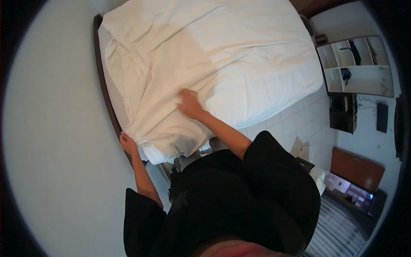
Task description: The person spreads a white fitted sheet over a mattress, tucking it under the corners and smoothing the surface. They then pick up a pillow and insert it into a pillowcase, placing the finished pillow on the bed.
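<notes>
A wrinkled white bed sheet [252, 55] spreads over the mattress, with a shadow falling across its left half. At the bed's near left corner, beside the dark headboard [106, 85], my left hand [128, 143] is closed on the sheet's edge. My right hand [190, 104] rests over the creased middle of the near side, touching the cloth; motion smears its fingers, so their grip is unclear. Below the hands, the sheet bunches and hangs over the near edge, with a brighter white fold [156, 155] close to my left wrist.
A pale wall [55, 128] runs along the left behind the headboard. To the right are a tiled floor [295, 118], an open white shelf unit [359, 68], a dark cabinet [342, 118] and a lit screen [349, 190]. A wooden door panel [357, 168] stands near the screen.
</notes>
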### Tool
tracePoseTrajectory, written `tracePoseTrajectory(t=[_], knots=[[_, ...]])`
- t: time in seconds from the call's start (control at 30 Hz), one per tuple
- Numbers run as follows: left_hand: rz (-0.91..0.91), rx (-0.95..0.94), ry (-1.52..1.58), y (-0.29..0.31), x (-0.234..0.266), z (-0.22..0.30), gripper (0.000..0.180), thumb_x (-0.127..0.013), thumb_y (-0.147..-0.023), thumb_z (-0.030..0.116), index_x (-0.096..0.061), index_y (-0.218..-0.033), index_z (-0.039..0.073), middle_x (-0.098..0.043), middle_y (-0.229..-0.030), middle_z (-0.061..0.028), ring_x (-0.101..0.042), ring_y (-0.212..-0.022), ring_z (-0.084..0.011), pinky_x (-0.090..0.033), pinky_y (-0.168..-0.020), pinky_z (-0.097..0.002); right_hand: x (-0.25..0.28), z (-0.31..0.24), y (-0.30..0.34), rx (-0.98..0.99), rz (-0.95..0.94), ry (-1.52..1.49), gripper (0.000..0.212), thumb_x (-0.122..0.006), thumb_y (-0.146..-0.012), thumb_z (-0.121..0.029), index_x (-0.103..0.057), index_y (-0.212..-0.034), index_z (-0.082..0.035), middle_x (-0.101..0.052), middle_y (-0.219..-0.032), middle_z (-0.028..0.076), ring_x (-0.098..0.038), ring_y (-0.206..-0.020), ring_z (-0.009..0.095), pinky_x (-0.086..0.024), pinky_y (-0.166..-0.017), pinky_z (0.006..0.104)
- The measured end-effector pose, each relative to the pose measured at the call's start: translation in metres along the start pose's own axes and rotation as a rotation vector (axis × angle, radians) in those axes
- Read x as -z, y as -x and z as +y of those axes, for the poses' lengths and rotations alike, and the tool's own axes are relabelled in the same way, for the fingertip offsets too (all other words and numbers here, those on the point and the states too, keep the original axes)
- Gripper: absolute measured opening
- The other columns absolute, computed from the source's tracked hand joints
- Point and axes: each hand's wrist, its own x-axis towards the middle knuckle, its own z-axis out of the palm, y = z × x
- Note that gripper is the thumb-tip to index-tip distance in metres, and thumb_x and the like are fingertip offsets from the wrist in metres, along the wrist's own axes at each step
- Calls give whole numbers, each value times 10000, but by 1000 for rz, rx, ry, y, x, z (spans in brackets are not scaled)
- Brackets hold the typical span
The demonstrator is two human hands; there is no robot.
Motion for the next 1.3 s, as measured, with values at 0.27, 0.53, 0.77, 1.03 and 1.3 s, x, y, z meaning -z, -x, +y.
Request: tracePoseTrajectory(t=[0.27, 0.53, 0.77, 1.03, 1.3], knots=[[183, -716, -624, 164, -92, 117, 723, -743, -898, 324, -411, -1431, -34, -499, -1423, -218, -433, -1361, -402, -313, -1117, -557, 153, 212, 314, -494, -74, 598, 673, -643, -923, -279, -408, -1513, -59, -324, -1634, 146, -283, -1532, 304, -300, -1121, 700], [-854, -1029, -275, 388, -307, 230, 936, -851, -786, 311, -363, -1518, -11, -393, -1546, -258, -325, -1472, -454, -312, -1186, -544, 158, 368, 451, -958, 209, 24, 367, -733, -799, -237, -644, -1108, -59, -619, -1115, 200, -596, -1118, 410, -494, -870, 514], [-890, -1132, -977, 632, -517, 363, 1143, -884, -734, 456, -241, -1631, 158, -177, -1701, -169, -176, -1529, -499, -356, -1066, -742, 309, 449, 494, -615, 66, -232, 343, -751, -849, -434, -781, -827, -93, -752, -820, 129, -707, -752, 313, -545, -684, 432], [-854, -941, -699, 737, -712, 421, 989, -879, -745, 484, -401, -1534, 128, -445, -1465, -196, -433, -1352, -436, -448, -1040, -657, 574, 574, 469, -695, 352, -128, 227, -723, -858, -262, -666, -959, -68, -704, -885, 137, -694, -892, 346, -544, -787, 463], [-1156, -1308, -349, 848, -877, 487, 983, -879, -744, 382, -422, -1551, 55, -332, -1613, -261, -299, -1498, -442, -328, -1206, -509, 779, 733, 381, -484, 91, 384, 630, -702, -773, -179, -571, -1387, -128, -484, -1503, 172, -457, -1400, 356, -494, -1039, 510]])
